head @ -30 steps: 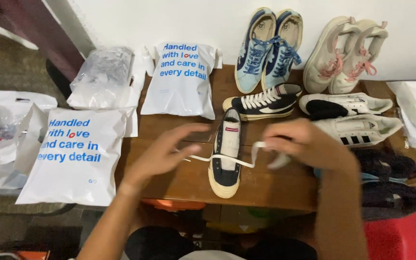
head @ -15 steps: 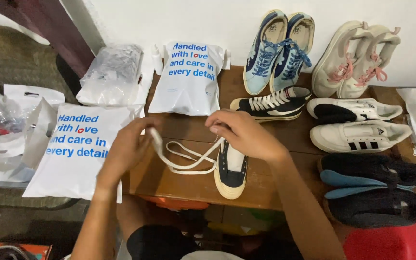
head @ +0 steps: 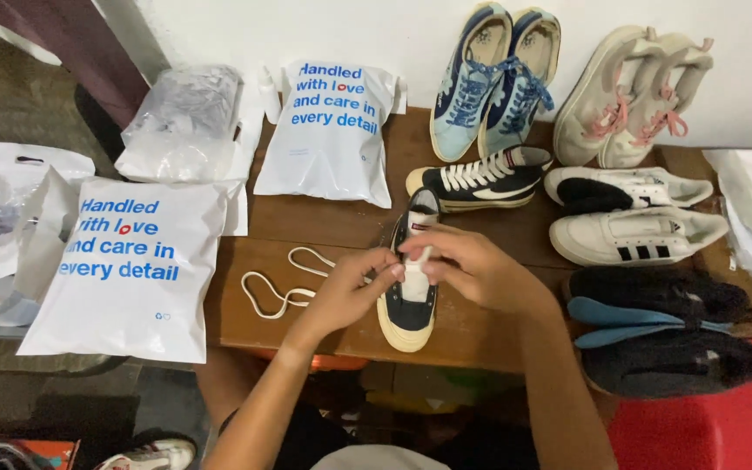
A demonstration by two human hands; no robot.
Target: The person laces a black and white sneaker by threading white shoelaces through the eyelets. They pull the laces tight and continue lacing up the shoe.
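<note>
A: Where's the lace (head: 282, 280)?
B: Looped loose on the table (head: 324, 228), left of the shoe (head: 411, 278). Left hand (head: 348, 292) pinches its end; right hand (head: 472, 265) has fingers closed on the tongue.
A: Tips?
B: Keep the lace flat and untwisted at each eyelet. Bags (head: 132, 261) and other sneakers (head: 480, 180) crowd both sides.

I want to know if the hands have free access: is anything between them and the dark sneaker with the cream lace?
Nothing visible: both the left hand and right hand are already on the dark sneaker, with the cream lace trailing loose to the left.
</note>
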